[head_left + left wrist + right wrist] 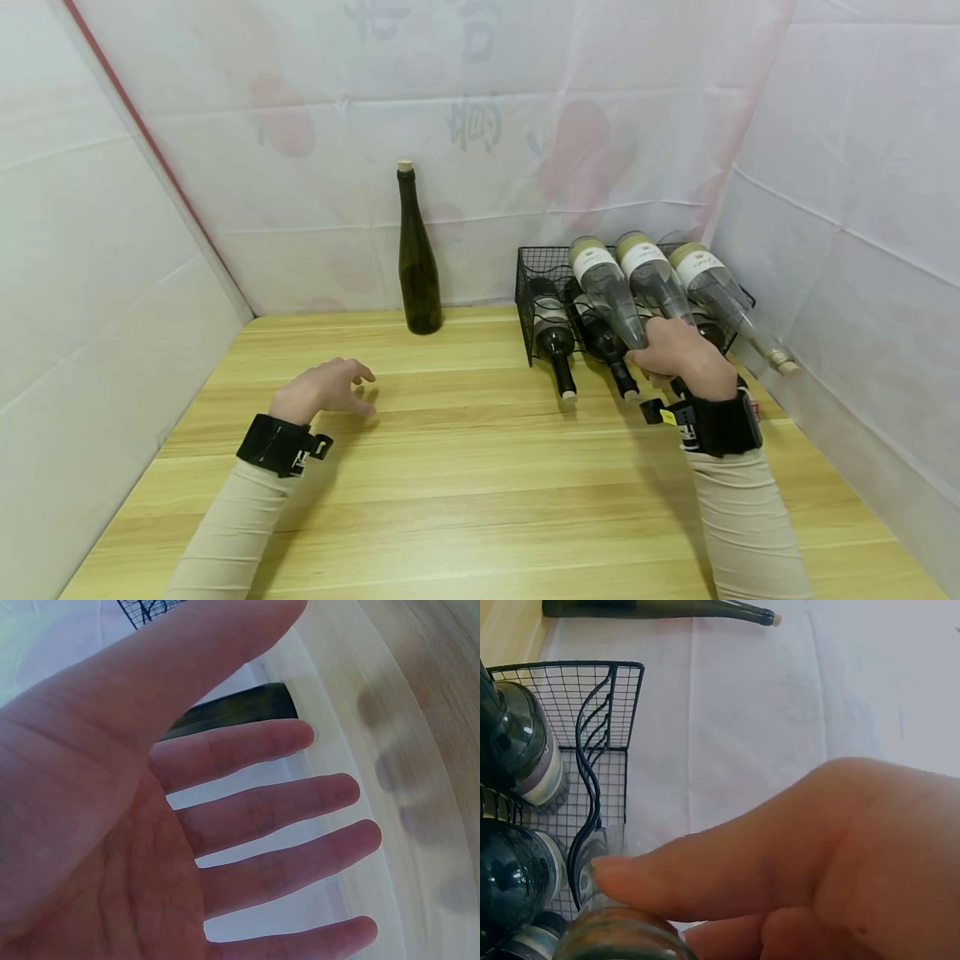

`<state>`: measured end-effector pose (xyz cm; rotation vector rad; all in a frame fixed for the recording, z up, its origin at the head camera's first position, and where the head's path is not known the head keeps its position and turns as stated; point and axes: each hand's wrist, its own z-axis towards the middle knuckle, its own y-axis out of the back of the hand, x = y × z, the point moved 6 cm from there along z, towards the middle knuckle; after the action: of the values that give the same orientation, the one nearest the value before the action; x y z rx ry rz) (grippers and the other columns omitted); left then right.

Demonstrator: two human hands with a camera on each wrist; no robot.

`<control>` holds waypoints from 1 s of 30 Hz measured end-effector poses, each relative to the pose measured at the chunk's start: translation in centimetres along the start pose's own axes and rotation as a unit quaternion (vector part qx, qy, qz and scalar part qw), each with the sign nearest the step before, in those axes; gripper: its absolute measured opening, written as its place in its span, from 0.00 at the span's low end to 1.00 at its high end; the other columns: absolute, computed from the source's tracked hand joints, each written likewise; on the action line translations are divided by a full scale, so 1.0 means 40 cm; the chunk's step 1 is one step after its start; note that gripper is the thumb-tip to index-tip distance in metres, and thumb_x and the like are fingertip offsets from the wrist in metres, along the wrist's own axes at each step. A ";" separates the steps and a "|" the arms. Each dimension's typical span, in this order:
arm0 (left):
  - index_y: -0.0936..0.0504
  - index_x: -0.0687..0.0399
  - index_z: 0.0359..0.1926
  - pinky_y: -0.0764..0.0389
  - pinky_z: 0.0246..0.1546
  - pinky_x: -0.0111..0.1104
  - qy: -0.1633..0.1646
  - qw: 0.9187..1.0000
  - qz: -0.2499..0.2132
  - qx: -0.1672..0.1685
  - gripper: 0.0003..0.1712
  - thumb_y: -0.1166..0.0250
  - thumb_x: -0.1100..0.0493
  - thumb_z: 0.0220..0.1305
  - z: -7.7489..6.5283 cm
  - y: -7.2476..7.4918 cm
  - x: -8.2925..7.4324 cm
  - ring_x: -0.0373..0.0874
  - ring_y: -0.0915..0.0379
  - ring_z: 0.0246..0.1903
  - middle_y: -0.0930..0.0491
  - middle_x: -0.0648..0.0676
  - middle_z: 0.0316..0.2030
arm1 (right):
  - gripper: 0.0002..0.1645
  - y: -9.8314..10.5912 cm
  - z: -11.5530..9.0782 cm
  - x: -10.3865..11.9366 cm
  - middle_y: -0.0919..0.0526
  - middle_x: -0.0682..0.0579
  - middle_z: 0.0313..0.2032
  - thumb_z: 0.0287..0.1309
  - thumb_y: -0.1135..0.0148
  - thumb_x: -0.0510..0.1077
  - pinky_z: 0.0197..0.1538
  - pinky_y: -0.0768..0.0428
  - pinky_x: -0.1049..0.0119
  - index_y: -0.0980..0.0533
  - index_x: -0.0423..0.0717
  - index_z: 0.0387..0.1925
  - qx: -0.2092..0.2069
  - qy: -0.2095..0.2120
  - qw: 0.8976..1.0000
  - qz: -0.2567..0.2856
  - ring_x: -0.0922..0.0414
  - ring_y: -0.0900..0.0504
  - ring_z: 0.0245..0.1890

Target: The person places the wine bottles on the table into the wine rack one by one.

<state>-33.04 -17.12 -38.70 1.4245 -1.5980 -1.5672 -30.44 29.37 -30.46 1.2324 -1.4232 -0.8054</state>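
Observation:
My right hand (686, 358) grips the neck of the middle clear glass bottle (651, 271), which lies with its neck toward me on a black wire rack (542, 260). Another clear bottle (606, 279) lies to its left, its neck close to my fingers. To the right a third clear bottle (708, 287) juts out with a cork in its mouth. In the right wrist view the thumb (682, 877) covers part of the glass. My left hand (324, 390) hovers above the table, fingers (277, 814) spread and holding nothing.
Dark corked bottles (555, 342) lie in the rack's lower tier. Against the back curtain (480, 183) a green corked bottle (420, 275) stands upright on the wooden table (450, 483). White sheets (855, 217) close in both sides.

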 end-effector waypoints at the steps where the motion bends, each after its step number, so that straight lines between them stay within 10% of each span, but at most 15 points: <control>1: 0.22 0.62 0.61 0.24 0.55 0.54 0.000 1.000 0.000 0.000 0.37 0.25 0.47 0.56 0.000 0.000 0.000 0.63 0.28 0.57 0.21 0.66 0.55 | 0.19 -0.002 0.001 -0.001 0.22 0.50 0.15 0.68 0.44 0.47 0.29 0.26 0.61 0.24 0.43 0.21 0.004 0.000 1.000 0.004 0.54 0.25 0.17; 30: 0.21 0.62 0.61 0.24 0.57 0.55 0.006 1.000 0.001 0.008 0.36 0.25 0.47 0.55 0.002 -0.003 0.001 0.63 0.28 0.58 0.21 0.67 0.56 | 0.14 -0.008 0.002 -0.002 0.24 0.44 0.28 0.64 0.62 0.39 0.38 0.30 0.55 0.30 0.35 0.39 0.038 0.010 0.999 0.021 0.51 0.27 0.25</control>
<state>-33.07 -17.10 -38.83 1.4363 -1.6090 -1.5454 -30.46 29.34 -30.80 1.2606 -1.4704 -0.7125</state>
